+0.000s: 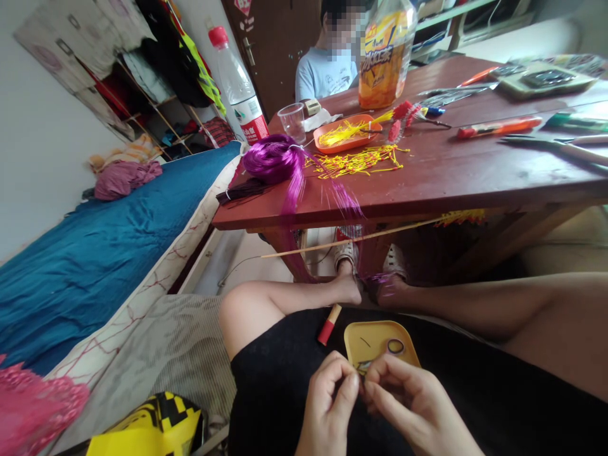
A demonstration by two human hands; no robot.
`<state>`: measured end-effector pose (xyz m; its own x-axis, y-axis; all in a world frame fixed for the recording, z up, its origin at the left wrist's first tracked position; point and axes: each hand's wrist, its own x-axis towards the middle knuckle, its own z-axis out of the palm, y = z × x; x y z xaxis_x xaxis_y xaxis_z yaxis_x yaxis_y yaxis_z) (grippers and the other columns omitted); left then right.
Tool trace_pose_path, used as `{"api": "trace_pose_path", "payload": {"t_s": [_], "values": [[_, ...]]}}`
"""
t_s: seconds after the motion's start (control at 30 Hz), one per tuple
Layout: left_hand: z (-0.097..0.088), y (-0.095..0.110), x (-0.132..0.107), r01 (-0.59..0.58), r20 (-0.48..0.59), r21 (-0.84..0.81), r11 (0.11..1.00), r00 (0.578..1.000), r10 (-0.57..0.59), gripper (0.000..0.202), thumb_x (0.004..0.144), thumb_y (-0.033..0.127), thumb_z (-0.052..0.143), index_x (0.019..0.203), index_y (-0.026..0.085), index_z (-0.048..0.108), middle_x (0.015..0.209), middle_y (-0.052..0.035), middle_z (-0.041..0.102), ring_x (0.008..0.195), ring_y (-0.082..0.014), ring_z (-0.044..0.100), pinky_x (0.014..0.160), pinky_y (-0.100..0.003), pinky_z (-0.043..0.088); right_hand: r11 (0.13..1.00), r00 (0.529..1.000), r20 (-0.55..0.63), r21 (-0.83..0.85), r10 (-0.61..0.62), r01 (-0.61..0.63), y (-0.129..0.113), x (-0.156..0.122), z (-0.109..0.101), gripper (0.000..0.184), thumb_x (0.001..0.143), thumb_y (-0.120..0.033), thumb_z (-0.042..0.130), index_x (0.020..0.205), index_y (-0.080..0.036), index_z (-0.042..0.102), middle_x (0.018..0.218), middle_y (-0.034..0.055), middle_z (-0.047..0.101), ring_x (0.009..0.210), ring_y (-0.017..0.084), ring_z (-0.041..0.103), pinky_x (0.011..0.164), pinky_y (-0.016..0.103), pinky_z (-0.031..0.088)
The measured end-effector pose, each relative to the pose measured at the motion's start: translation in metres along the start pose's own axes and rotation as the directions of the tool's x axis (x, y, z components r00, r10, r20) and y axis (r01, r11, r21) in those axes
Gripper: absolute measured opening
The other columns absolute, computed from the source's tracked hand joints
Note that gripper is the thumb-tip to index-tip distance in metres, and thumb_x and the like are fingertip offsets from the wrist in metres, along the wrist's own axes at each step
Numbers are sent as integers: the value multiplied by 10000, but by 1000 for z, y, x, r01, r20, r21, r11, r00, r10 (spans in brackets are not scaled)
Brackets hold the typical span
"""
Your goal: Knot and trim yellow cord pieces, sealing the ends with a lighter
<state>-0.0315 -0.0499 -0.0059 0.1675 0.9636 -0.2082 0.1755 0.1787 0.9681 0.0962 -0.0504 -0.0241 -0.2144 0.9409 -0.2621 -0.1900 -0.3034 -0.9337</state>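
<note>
My left hand [329, 399] and my right hand [408, 399] meet over my lap, fingertips pinched together on something too small to make out. Just beyond them a small yellow tray [375, 339] rests on my black skirt, with a small ring in it. A red and tan tube [329, 325] lies on my lap beside the tray. On the red-brown table [451, 177] ahead lie a bundle of purple thread [278, 158], loose yellow strands [361, 161] and an orange dish [346, 134] of yellow strands.
A thin wooden stick [351, 239] runs under the table edge. A person in a pale blue shirt [325, 73] sits at the far side. A water bottle [237, 85], a plastic cup [293, 121], a juice bottle [386, 54] and pens stand on the table. A blue-covered bed [95, 253] lies left.
</note>
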Motion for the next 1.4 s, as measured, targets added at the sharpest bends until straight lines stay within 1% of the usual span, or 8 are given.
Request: {"api": "trace_pose_path", "payload": {"t_s": [0.37,0.63,0.77,0.9,1.0,1.1,1.2,1.4], "values": [[1,1,2,46,-7,-84,995,999,-47,323,847,404,464,619,177,435,661,16,396,640,-126,391,617,-225,334,1000,1000,-4,11,-3,3,-5,-1,1,257,751,-393,570,631,-169,527,567,-26,492,533,115,435,514,228,350],[3,-4,-1,68,-85,-160,985,993,-83,373,794,504,516,623,173,492,655,7,451,649,-132,436,637,-224,380,996,1000,-23,94,9,-7,-9,-1,3,278,737,-418,612,635,-169,543,568,-23,525,529,112,459,518,217,367],[2,-3,0,68,-58,-171,983,995,-78,361,794,489,525,626,171,496,648,13,442,634,-123,426,610,-215,378,997,999,-41,78,2,1,-9,-2,4,273,740,-407,613,633,-165,544,562,-22,529,528,109,460,514,208,372],[4,0,-1,79,-93,-174,982,991,-96,374,790,501,523,613,173,495,643,7,458,631,-127,434,617,-224,383,1000,999,-46,7,-17,17,-8,-2,4,282,754,-423,583,630,-175,532,562,-19,527,523,116,472,509,214,387],[4,0,-1,55,-116,-154,987,991,-73,369,796,493,520,617,171,499,651,5,460,640,-129,436,628,-226,383,991,996,-55,-122,-70,63,-7,-2,4,287,783,-432,532,636,-185,531,564,-16,519,513,121,471,494,213,394],[3,-1,-1,30,-81,-103,994,996,-39,345,824,455,497,628,173,476,662,11,433,646,-127,421,621,-221,365,951,985,-58,-276,-164,142,-6,-3,3,262,808,-396,497,640,-196,525,550,-14,525,490,118,475,475,205,391],[1,-2,0,18,-51,-19,1000,999,-19,330,854,413,459,625,177,438,661,16,398,640,-126,399,611,-223,343,901,968,-45,-377,-248,213,-4,-4,2,227,819,-342,477,647,-201,522,550,-15,547,482,115,493,487,200,403],[2,-1,0,-8,-45,18,1000,999,8,328,861,402,442,620,180,420,655,17,387,622,-125,392,586,-222,333,891,965,-41,-396,-259,222,-6,-3,4,227,821,-320,480,633,-199,521,530,-21,555,462,109,509,463,186,410]]}}
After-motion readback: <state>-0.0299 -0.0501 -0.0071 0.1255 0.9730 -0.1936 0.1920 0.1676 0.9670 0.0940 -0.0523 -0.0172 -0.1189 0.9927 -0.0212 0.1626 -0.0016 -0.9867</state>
